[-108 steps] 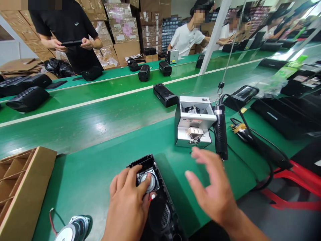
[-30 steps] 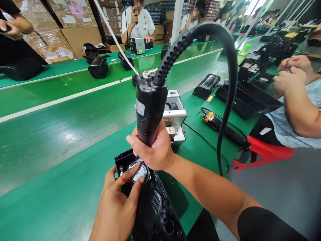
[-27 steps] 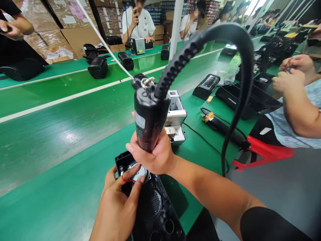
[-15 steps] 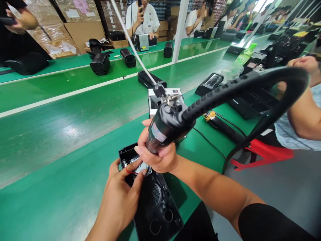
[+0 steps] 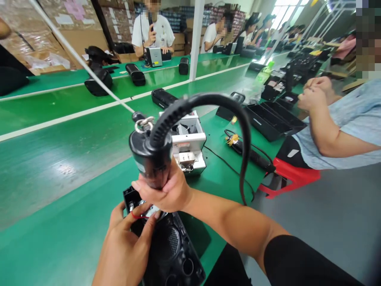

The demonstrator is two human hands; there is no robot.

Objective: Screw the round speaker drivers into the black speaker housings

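My right hand (image 5: 166, 190) is wrapped round a black cylindrical electric screwdriver (image 5: 150, 155), which hangs from a pale rod and has a thick black cable looping off to the right. Its tip is hidden behind the hand. Below it lies an open black plastic housing (image 5: 175, 254) with a round speaker grille and round holes. With fingertips and thumb, my left hand (image 5: 127, 238) presses on a round silver speaker (image 5: 153, 210) at the housing's far end. A red wire (image 5: 138, 216) runs across beside these fingers.
A white machine (image 5: 189, 143) stands beyond my right hand. To the right are a second black tool (image 5: 253, 155), open black housings (image 5: 270, 119), a red stool (image 5: 291, 178) and a seated person. Across the green belt (image 5: 68, 159), several black speakers and people line the far bench.
The view has turned to the right, so the bench things appear farther left. The screwdriver stands more upright, and more of the white machine shows. My left hand keeps its hold on the speaker.
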